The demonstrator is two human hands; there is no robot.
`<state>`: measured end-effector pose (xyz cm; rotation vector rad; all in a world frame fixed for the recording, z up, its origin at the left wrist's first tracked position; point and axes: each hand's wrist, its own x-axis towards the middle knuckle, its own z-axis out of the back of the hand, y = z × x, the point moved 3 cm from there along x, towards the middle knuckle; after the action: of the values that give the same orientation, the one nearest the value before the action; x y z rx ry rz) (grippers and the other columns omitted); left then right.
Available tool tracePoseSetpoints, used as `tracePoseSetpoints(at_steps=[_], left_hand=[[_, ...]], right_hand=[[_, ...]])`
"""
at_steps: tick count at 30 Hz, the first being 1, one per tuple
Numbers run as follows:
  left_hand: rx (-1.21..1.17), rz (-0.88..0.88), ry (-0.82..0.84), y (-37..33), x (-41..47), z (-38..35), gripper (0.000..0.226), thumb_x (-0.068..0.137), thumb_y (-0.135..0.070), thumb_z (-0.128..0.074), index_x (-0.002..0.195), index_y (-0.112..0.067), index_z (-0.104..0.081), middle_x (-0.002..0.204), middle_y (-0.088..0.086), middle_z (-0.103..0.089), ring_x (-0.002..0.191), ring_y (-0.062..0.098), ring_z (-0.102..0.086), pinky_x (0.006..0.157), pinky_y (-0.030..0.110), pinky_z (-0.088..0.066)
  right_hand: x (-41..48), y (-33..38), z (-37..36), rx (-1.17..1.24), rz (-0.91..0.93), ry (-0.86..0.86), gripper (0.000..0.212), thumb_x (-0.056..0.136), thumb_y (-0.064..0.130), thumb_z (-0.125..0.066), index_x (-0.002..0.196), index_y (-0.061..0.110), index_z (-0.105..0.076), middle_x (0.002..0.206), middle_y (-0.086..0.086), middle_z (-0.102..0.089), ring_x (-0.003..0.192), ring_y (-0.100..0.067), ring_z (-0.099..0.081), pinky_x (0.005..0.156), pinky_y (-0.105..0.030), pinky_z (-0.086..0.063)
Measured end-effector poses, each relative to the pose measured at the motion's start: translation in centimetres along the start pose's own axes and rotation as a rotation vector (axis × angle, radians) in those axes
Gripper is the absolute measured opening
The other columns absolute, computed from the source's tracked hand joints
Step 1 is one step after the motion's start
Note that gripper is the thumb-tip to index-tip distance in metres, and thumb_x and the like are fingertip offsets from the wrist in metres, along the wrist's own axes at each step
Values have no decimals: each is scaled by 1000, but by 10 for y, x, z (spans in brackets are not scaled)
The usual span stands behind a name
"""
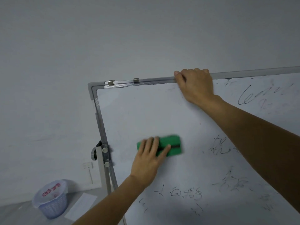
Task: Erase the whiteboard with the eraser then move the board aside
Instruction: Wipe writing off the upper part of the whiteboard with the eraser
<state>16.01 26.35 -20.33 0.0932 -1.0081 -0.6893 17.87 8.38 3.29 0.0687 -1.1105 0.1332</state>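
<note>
A whiteboard (146, 111) in a grey metal frame fills the right and middle of the view, tilted on its stand. Its upper left area is wiped; black scribbles remain at the lower middle, the right and the upper right. A green eraser (172, 144) with a black stripe lies flat against the board, blurred by motion. My left hand (149, 158) holds the eraser by its left end, fingers over its top and thumb across its face. My right hand (194, 85) grips the board's top frame edge, fingers curled over it.
The stand's upright post with two knobs (103, 156) is at the board's left edge. On the floor at the lower left are a lilac waste basket with a plastic liner (52, 200) and a sheet of paper (81, 205). A plain wall with a socket (87, 165) is behind.
</note>
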Motion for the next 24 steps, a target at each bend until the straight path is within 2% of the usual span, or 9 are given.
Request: tracePoseSetpoints(at_steps=[2,4,8,11,13,15,17,20,24], left_hand=[[31,-169,199,-18,-29,-13,58,69,-19,-63,127,-26,-63,125,21,-54,114,40,-56,100,55,-46],[23,-210,310,-19,-38,-16,67,59,-23,-78,124,-28,-65,121,18,-59,112,36,-60,102,51,-44],[-29,6,-13,8,13,13,66,70,-2,-52,132,-23,-59,127,24,-55,114,42,-55,106,54,-37],[-103,209,-150,33,45,32,66,79,2,-64,140,-21,-54,133,27,-52,120,44,-50,105,55,-38],[-84,206,-170,32,31,27,73,74,1,-72,140,-21,-53,135,26,-52,123,44,-48,105,56,-38],[-61,115,-60,19,-11,6,82,61,0,-76,137,-23,-56,133,25,-53,122,43,-47,105,56,-40],[-30,3,198,5,-66,-20,84,47,-11,-82,128,-27,-63,128,22,-55,118,40,-44,100,54,-46],[-19,13,422,6,-127,-37,81,37,-19,-89,115,-32,-69,118,17,-57,112,36,-44,91,51,-54],[-76,246,128,42,-119,-15,88,53,-2,-85,132,-25,-54,126,22,-54,116,40,-49,103,54,-42]], right_hand=[[0,-2,2,1,2,6,51,102,41,-29,69,11,-54,64,-7,-59,64,-27,-50,79,-42,-40],[-1,-2,4,12,12,-6,48,102,40,-31,67,13,-50,62,-6,-57,62,-27,-48,78,-42,-39],[-1,-1,2,13,20,-10,50,102,39,-31,68,10,-55,63,-7,-58,62,-28,-49,76,-41,-38],[-1,0,3,7,33,-36,52,102,39,-30,71,8,-59,64,-8,-60,62,-28,-50,75,-41,-38],[-2,1,2,2,32,-26,53,102,40,-30,72,7,-61,65,-8,-61,63,-29,-51,76,-42,-39],[-2,0,2,-4,25,-13,54,102,40,-29,74,8,-62,65,-8,-61,64,-28,-52,77,-42,-40],[-1,-1,1,-12,21,-16,54,102,40,-29,75,7,-62,65,-8,-61,63,-27,-52,77,-42,-41],[-2,-1,1,-9,18,-21,54,102,40,-29,76,7,-63,65,-8,-61,63,-27,-52,77,-42,-40],[0,1,-2,-7,12,-29,55,101,40,-27,77,7,-64,66,-8,-61,63,-27,-51,77,-41,-39]])
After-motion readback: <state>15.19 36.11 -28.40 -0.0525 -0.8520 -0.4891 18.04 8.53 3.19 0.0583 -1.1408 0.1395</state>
